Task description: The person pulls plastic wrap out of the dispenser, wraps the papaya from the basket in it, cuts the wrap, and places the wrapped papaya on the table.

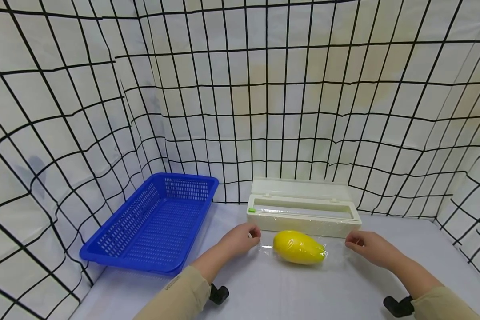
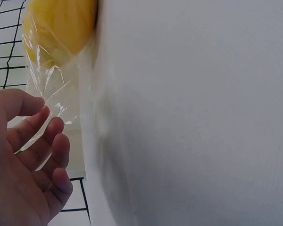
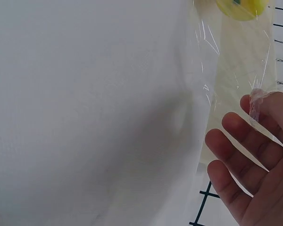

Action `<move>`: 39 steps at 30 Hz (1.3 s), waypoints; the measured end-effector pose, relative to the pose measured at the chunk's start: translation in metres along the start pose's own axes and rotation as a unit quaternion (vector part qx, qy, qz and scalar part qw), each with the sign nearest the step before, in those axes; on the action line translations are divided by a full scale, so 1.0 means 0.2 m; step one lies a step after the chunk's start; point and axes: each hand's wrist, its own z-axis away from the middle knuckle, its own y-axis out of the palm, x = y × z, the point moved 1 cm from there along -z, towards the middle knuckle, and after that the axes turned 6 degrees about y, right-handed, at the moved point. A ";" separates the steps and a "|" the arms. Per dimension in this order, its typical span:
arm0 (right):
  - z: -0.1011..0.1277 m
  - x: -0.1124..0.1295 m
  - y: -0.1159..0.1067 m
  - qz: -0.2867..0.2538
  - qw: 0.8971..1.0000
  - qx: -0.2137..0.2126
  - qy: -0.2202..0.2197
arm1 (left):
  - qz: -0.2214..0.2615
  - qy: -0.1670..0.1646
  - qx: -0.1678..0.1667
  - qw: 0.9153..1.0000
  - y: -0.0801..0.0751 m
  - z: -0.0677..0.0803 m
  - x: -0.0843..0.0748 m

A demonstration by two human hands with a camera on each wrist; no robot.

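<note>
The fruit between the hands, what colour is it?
The fruit is mostly bright yellow; the head view shows it best.

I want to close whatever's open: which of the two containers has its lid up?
The long white box behind the yellow fruit: its lid stands raised at the back. The blue basket, off to the left, shows no lid.

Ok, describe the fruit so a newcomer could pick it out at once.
On the white table, right of the blue basket in the head view, stands an open white box. Just in front of it lies the fruit, narrowing to the right. Its bright yellow, under clear film, sets it apart from basket and box.
</note>
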 end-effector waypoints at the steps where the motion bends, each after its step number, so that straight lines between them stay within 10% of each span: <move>1: 0.00 0.00 0.00 -0.001 1.000 0.000 -0.003 | 0.000 0.000 -0.004 1.000 0.00 0.01 0.00; 7: 0.02 0.01 -0.01 -0.021 1.000 -0.001 -0.002 | -0.015 0.015 -0.047 0.999 -0.04 0.05 0.00; 12: 0.03 0.00 -0.03 -0.053 0.998 -0.004 0.013 | -0.079 0.101 -0.073 0.989 -0.04 0.12 -0.10; 19: 0.06 0.06 -0.08 -0.023 0.994 -0.107 0.005 | -0.232 0.310 -0.051 0.920 0.01 0.17 -0.26; 24: 0.11 0.20 -0.04 0.007 0.976 -0.202 -0.084 | -0.301 0.344 -0.024 0.889 0.05 0.14 -0.30; 31: 0.10 0.34 0.11 0.083 0.954 -0.187 -0.217 | -0.304 0.308 0.012 0.901 0.08 0.05 -0.26; 39: 0.05 0.36 0.19 0.140 0.959 -0.117 -0.217 | -0.284 0.285 0.025 0.915 0.09 0.00 -0.23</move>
